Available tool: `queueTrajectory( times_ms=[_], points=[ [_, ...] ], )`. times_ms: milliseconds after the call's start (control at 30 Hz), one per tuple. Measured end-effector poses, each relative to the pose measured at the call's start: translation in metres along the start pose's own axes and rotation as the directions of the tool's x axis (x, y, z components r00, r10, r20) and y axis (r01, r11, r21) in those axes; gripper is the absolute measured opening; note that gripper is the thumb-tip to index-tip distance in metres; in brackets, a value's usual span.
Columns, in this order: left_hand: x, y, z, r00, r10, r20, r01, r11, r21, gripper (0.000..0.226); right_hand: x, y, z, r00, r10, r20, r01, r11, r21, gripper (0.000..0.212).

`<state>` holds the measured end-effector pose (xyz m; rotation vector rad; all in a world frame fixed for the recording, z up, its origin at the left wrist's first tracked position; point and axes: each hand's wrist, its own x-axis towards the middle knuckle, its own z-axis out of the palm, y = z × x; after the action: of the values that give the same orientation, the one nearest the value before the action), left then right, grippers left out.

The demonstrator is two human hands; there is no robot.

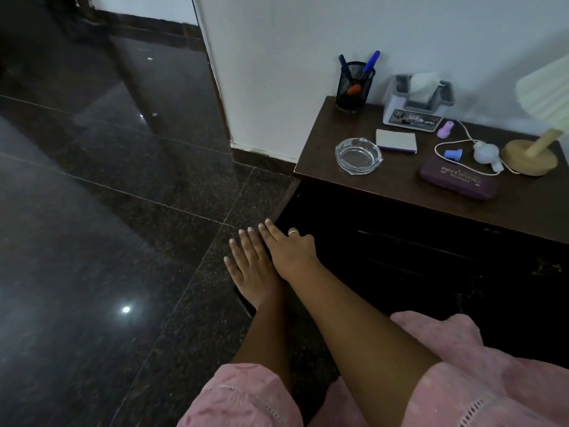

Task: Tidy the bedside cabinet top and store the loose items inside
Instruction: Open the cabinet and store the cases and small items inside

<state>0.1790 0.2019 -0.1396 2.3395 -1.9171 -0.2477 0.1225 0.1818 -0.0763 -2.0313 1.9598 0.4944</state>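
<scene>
Pink sleeves (246, 402) fill the bottom edge of the frame, and two bare forearms reach from them toward the centre. Dark polished floor tiles (92, 211) take up the whole left half. At the centre, the left hand (249, 269) lies flat with its fingers straight and close together, holding nothing, at the lower left front edge of the bedside cabinet (400, 272). The right hand (291, 251) lies just beside it and partly over it. Two of its fingers stretch straight, while a finger with a ring bends into the dark front; whether it grips anything there cannot be told. The cabinet's brown top surface (400, 189) sits in the right half of the frame against a white wall (308, 41), and the loose items all lie on it. From the left come a clear glass ashtray (358, 155) near the front corner, a black mesh pen holder (354, 87) with blue pens at the back corner, a white pad (396, 141), a grey and white tissue box (415, 104) behind it, a small lilac piece (445, 128), a small blue cap (453, 154), a white round gadget (485, 152) on a white cord, a purple spectacle case (458, 181) near the front edge, and a wooden lamp base (529, 157) under a pleated shade (545, 84) at the right edge.
</scene>
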Motion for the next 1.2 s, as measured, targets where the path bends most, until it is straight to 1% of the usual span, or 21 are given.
queueTrajectory(
  times_ms=[267, 333, 433, 500, 600, 667, 700, 767, 833, 900, 1000, 1100, 1200],
  points=[
    [0.015, 0.009, -0.001, 1.0, -0.024, -0.006, 0.024, 1.0, 0.016, 0.078, 0.009, 0.002, -0.008, 0.998, -0.045, 0.035, 0.045, 0.999, 0.001, 0.078],
    [0.019, 0.015, -0.001, 1.0, -0.024, 0.006, 0.024, 1.0, 0.008, 0.08, 0.015, 0.008, -0.015, 0.998, -0.069, 0.01, 0.069, 0.997, 0.031, 0.068],
    [0.032, 0.031, -0.003, 1.0, -0.016, 0.016, 0.017, 0.999, -0.045, 0.081, 0.031, 0.024, -0.031, 0.989, -0.074, -0.128, 0.094, 0.983, 0.159, 0.039],
    [0.042, 0.048, -0.005, 0.999, 0.04, 0.015, -0.039, 0.996, -0.078, 0.082, 0.044, 0.039, -0.043, 0.981, -0.045, -0.189, 0.088, 0.97, 0.226, 0.031],
    [0.057, 0.075, -0.017, 0.99, 0.14, 0.026, -0.135, 0.983, -0.125, 0.077, 0.059, 0.075, -0.06, 0.974, 0.01, -0.224, 0.055, 0.959, 0.279, 0.034],
    [0.066, 0.092, -0.033, 0.984, 0.168, 0.057, -0.155, 0.97, -0.186, 0.072, 0.064, 0.106, -0.073, 0.964, 0.051, -0.262, 0.027, 0.959, 0.283, 0.042],
    [0.069, 0.1, -0.043, 0.98, 0.183, 0.082, -0.162, 0.964, -0.213, 0.071, 0.065, 0.124, -0.077, 0.961, 0.084, -0.263, 0.001, 0.951, 0.308, 0.046],
    [0.075, 0.118, -0.067, 0.963, 0.236, 0.129, -0.197, 0.946, -0.255, 0.068, 0.06, 0.157, -0.082, 0.962, 0.179, -0.208, -0.083, 0.912, 0.403, 0.051],
    [0.076, 0.136, -0.087, 0.94, 0.301, 0.162, -0.241, 0.919, -0.313, 0.063, 0.051, 0.185, -0.081, 0.949, 0.259, -0.177, -0.156, 0.879, 0.451, 0.05],
    [0.071, 0.15, -0.102, 0.927, 0.338, 0.162, -0.26, 0.892, -0.369, 0.06, 0.041, 0.203, -0.079, 0.927, 0.309, -0.212, -0.182, 0.865, 0.468, 0.047],
    [0.058, 0.163, -0.109, 0.916, 0.369, 0.157, -0.277, 0.866, -0.417, 0.056, 0.024, 0.214, -0.071, 0.918, 0.332, -0.216, -0.194, 0.853, 0.485, 0.048],
    [0.046, 0.167, -0.102, 0.889, 0.392, 0.235, -0.272, 0.867, -0.418, 0.055, 0.007, 0.218, -0.05, 0.931, 0.318, -0.177, -0.184, 0.831, 0.524, 0.054],
    [0.039, 0.171, -0.09, 0.871, 0.377, 0.314, -0.235, 0.883, -0.405, 0.059, -0.008, 0.231, -0.038, 0.949, 0.298, -0.102, -0.195, 0.809, 0.554, 0.062]
  ],
)
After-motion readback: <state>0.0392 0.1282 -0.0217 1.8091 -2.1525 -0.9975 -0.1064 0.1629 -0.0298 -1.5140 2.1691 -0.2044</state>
